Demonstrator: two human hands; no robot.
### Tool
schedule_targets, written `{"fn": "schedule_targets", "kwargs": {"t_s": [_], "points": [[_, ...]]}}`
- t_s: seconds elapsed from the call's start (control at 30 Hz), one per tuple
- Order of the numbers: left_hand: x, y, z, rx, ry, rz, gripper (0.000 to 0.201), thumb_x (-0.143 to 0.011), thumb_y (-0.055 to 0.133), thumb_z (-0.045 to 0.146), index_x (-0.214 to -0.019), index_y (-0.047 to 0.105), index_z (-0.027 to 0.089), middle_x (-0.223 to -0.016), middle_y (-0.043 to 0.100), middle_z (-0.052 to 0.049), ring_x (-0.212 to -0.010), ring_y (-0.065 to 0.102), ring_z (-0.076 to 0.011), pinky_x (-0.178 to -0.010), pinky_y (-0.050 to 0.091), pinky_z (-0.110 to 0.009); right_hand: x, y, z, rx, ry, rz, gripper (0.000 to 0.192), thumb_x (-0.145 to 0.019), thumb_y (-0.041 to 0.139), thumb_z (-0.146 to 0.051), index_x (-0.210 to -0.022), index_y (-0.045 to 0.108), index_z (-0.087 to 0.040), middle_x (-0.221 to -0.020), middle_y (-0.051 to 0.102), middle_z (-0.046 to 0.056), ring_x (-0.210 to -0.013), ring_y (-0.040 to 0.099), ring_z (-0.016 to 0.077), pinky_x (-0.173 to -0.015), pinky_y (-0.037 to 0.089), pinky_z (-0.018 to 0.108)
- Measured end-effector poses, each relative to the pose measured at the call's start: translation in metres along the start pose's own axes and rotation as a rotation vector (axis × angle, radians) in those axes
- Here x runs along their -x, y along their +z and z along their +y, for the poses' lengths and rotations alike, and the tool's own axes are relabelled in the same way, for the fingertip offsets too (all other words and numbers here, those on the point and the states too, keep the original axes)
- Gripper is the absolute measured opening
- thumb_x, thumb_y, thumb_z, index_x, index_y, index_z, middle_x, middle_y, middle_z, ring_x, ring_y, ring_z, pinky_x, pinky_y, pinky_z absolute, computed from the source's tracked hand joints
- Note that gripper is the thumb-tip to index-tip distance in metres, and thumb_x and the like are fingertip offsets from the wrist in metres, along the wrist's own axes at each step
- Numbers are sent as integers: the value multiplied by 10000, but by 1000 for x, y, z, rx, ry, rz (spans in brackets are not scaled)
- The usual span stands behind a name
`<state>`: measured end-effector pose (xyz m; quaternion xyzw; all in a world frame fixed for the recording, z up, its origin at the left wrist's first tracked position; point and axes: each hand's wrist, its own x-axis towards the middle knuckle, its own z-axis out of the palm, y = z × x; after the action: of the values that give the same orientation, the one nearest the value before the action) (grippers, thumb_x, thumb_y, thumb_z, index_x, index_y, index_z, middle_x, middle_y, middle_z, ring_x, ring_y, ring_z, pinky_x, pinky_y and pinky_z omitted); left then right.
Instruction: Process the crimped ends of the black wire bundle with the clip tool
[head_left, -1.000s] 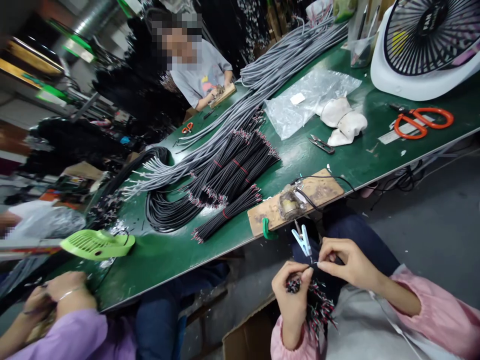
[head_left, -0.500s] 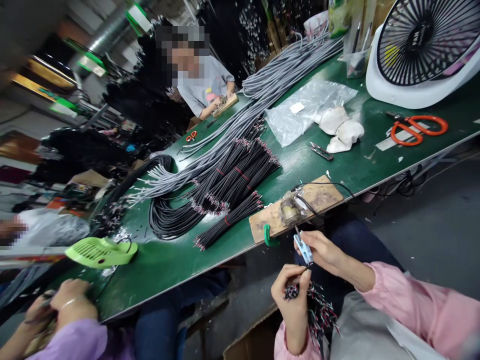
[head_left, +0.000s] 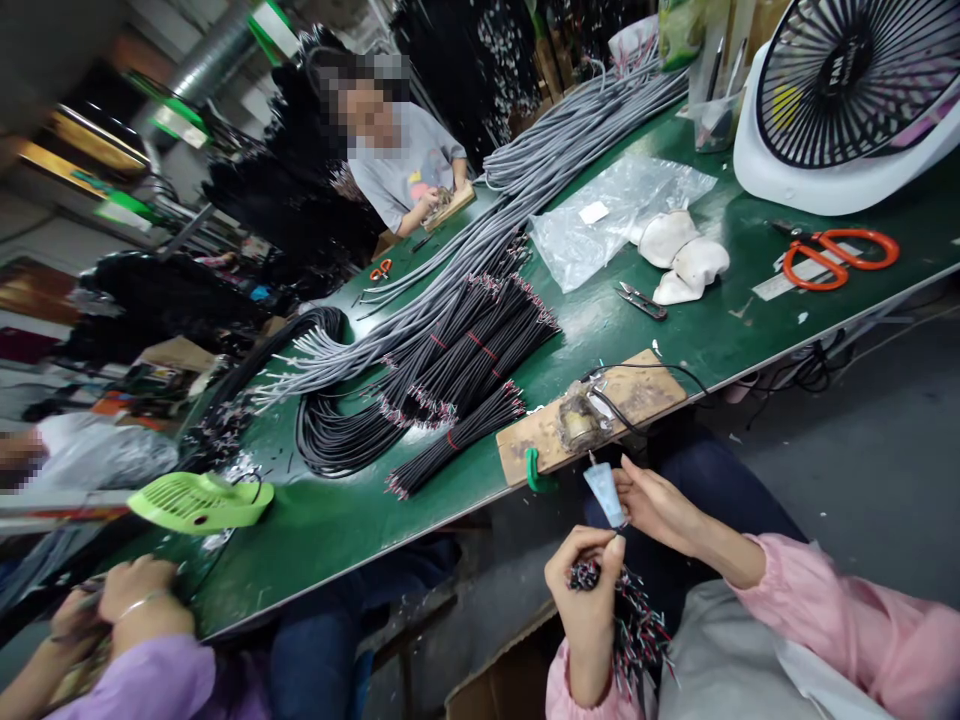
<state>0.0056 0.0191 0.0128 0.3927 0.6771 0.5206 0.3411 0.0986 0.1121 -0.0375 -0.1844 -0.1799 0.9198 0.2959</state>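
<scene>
- At left I log black cable bundles (head_left: 487, 340) lying on the green table (head_left: 337, 530), tied with red bands — sorted and grouped
- Wooden board (head_left: 652, 385) sits at the table's edge, its spindle (head_left: 592, 458) reaching to the blue clip (head_left: 604, 495)
- Left hand (head_left: 589, 585) is closed round a bunch of black cables (head_left: 641, 625), thumb and forefinger together just below the clip; I judge this bunch in progress — finished and remaining ends I cannot count
- Right hand (head_left: 664, 510), fingers bent, stands at the clip's right side; whether it pinches I cannot tell
</scene>
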Motion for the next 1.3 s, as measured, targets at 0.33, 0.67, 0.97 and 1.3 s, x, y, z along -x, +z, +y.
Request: {"fn": "schedule_targets", "kwargs": {"t_s": [0.33, 0.67, 0.97, 1.3], "points": [[17, 3, -13, 73, -297, -89, 275, -694, 690, 361, -550, 619, 137, -502, 574, -19, -468, 533, -138, -487, 438, -249, 36, -16, -11, 718, -156, 27, 214, -813, 615, -345, -800, 657, -135, -693, 571, 11, -647, 499, 119, -617, 368, 242], [23, 25, -28, 67, -221, -57, 251, -687, 693, 362, -660, 663, 114, -560, 549, -2, -546, 489, -126, -561, 425, -250, 45, 5, -23, 1079, -287, 36, 156, -811, 609, -240, -728, 684, -133, -692, 616, 49, -668, 564, 157, -626, 422, 264], [28, 21, -26, 187, -348, 34, 389, -682, 652, 511, -753, 664, 129, -456, 508, 29, -346, 419, -93, -371, 359, -218, 52, 9, -22, 1258, -403, 104, 193, -832, 564, -228, -659, 630, -170, -660, 587, 41, -631, 531, 160, -582, 396, 272], [28, 16, -22, 126, -206, -8, 246, -810, 576, 346, -670, 592, 144, -604, 534, 6, -601, 492, -126, -605, 411, -227, 51, 10, -13, 1267, -416, 62, 211, -843, 541, -209, -639, 565, -166, -644, 529, 17, -618, 490, 141, -569, 362, 254]]}}
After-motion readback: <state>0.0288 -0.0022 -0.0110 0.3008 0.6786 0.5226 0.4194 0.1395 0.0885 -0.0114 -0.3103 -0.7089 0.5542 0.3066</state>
